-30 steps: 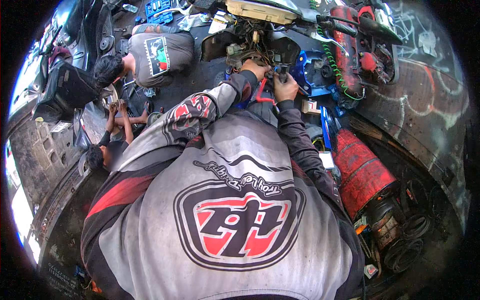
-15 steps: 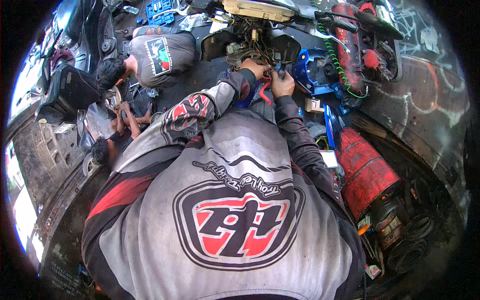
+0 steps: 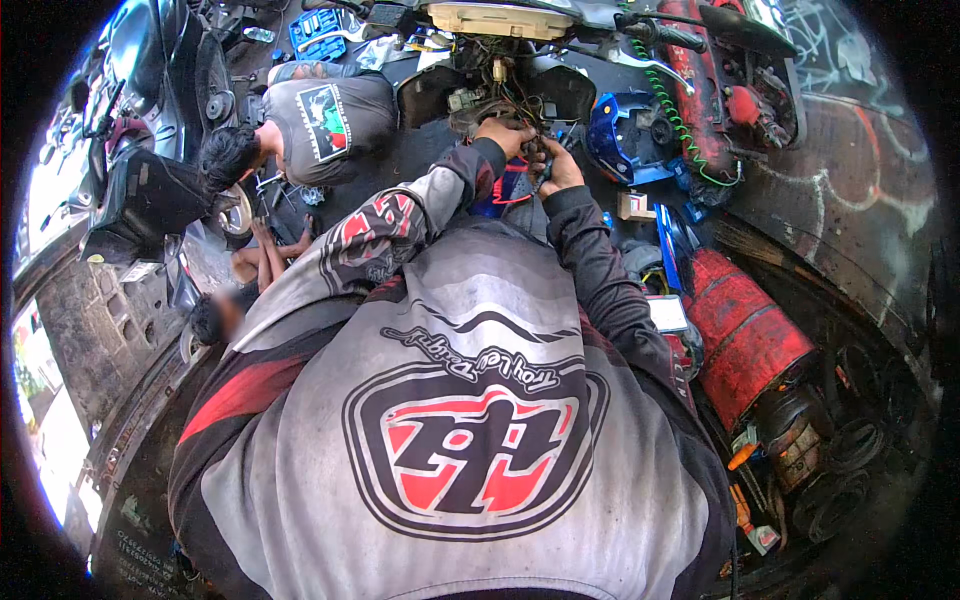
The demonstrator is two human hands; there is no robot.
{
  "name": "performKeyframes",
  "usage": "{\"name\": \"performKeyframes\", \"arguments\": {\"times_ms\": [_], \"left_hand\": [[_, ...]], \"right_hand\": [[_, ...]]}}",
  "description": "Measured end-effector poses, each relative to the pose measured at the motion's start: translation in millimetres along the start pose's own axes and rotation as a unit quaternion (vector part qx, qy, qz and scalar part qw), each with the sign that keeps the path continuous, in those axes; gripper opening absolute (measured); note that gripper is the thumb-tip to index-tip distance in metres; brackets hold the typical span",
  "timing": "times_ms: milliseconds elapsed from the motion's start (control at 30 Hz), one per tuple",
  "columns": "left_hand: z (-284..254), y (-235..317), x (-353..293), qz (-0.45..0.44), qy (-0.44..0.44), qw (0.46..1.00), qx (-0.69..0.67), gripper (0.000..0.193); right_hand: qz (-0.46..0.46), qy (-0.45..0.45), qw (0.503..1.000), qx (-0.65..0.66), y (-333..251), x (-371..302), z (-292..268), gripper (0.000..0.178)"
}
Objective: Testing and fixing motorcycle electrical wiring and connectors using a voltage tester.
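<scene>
My left hand (image 3: 503,137) is closed at the exposed wiring (image 3: 515,98) of a partly stripped motorbike, its fingertips on the wires. Close beside it my right hand (image 3: 560,168) is closed too, thumb and fingers bent together. Something small and dark sits in its fingers, mostly hidden, so I cannot name it. Below the hands a thin red cord (image 3: 518,199) hangs in front of a blue part. Dark body panels (image 3: 562,98) flank the wiring, and a cream-coloured housing (image 3: 500,20) lies across the top.
A blue fairing (image 3: 612,140) lies right of my hands, near a small box (image 3: 634,206). Further right are a red compressor (image 3: 683,90) with a green coiled hose (image 3: 668,110) and a red drum (image 3: 745,335). At left, a person in a grey shirt (image 3: 335,120) crouches; another person's arms (image 3: 268,255) reach in.
My right hand has turned and drawn in toward the left hand. The dark handle that stuck up from it no longer shows. The red coiled cord now hangs as a thinner line.
</scene>
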State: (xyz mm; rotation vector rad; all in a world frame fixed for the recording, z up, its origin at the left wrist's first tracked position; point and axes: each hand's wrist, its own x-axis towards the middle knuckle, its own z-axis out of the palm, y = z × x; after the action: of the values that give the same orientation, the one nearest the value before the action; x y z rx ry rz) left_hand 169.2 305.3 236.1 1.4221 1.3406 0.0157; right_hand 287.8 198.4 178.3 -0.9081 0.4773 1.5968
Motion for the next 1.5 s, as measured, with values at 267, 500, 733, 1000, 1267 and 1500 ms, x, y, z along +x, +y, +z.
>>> {"name": "performKeyframes", "arguments": {"times_ms": [267, 500, 733, 1000, 1267, 1500], "left_hand": [[-2.6, 4.8, -3.2, 0.016, 0.003, 0.999, 0.036, 0.038], [-3.5, 10.0, -7.8, 0.003, 0.003, 0.999, 0.042, 0.032], [5.9, -20.1, 14.7, 0.019, -0.047, 0.998, -0.031, 0.046], [9.2, -16.8, 10.1, 0.051, 0.026, 0.998, 0.018, 0.039], [12.5, -15.6, 13.0, 0.043, 0.032, 0.996, 0.069, 0.038], [13.4, -19.4, 19.4, 0.058, 0.003, 0.998, 0.039, 0.035]], "right_hand": [[-0.081, 0.032, 0.995, -0.045, 6.3, 7.7, -4.2, 0.012], [-0.214, 0.193, 0.887, -0.361, 7.4, -8.9, 15.6, 0.025], [-0.045, 0.023, 0.994, -0.099, -1.0, 3.8, 0.0, 0.014], [-0.089, 0.084, 0.986, -0.114, 5.3, 0.9, 4.0, 0.013], [-0.383, 0.154, 0.678, -0.608, -0.4, -18.0, 7.1, 0.029], [-0.396, 0.125, 0.699, -0.582, 4.2, -12.1, -2.3, 0.032]]}}
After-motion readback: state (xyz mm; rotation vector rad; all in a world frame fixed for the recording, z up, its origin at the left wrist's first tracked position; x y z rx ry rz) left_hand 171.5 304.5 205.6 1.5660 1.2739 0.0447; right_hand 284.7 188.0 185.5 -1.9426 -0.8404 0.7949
